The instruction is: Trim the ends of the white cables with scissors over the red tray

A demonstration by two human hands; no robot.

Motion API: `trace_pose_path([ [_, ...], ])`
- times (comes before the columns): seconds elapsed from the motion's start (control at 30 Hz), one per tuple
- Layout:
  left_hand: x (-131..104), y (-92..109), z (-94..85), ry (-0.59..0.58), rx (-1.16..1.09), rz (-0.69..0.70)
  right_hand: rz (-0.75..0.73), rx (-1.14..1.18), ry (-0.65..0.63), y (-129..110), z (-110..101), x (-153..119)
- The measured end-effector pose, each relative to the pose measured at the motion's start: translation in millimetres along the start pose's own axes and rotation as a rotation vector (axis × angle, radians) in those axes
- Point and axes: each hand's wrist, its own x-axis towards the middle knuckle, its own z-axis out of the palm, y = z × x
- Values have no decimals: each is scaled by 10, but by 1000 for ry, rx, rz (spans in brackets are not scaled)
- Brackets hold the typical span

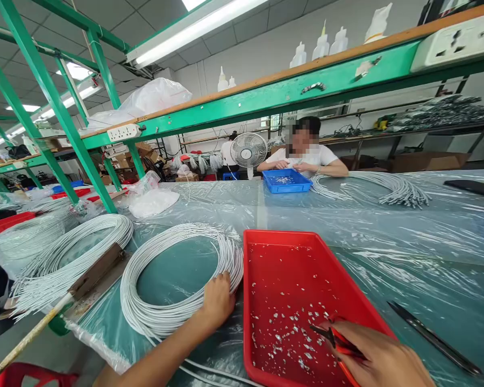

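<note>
My left hand [218,299] rests on the right side of a coil of white cables [165,314], fingers closed over several strands. My right hand [381,357] holds red-handled cutters [335,338] over the near right corner of a red tray [266,242]. Small white cable scraps [292,333] lie scattered across the tray floor. The tray sits directly right of the coil on a table covered in clear plastic sheet [407,236].
A second white cable bundle [76,242] and a brown board [99,270] lie to the left. Black tweezers [431,336] lie right of the tray. Across the table a person [306,153] works by a blue tray [286,181], a fan [249,150] and more cables [387,188].
</note>
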Motion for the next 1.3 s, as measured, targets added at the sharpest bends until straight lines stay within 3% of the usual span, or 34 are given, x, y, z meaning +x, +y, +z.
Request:
trace_pose_path([
  [0.13,64,-131,-108,88,-121,-54,3,-32,16,-22,17,5],
  [0.27,69,-144,-326,199,-266,-93,34,1,-34,-10,33,-17],
  [0.47,-252,-126,-623,271,-449,-23,110,111,-90,-27,14,-1],
  [0.53,-404,-93,-621,211,-463,45,125,150,-90,-31,4,9],
  [0.67,-600,1,-511,-16,-375,225,117,129,-127,-31,-7,17],
  [0.83,-572,157,-511,52,-125,250,114,78,-223,-33,-21,10],
  [0.97,-441,399,-567,77,-5,305,129,77,-220,-43,-37,13],
  [1.17,-154,805,-405,44,90,312,133,80,-194,-74,-64,35],
  [1.3,-45,859,-358,31,74,284,139,99,-179,-85,-78,41],
])
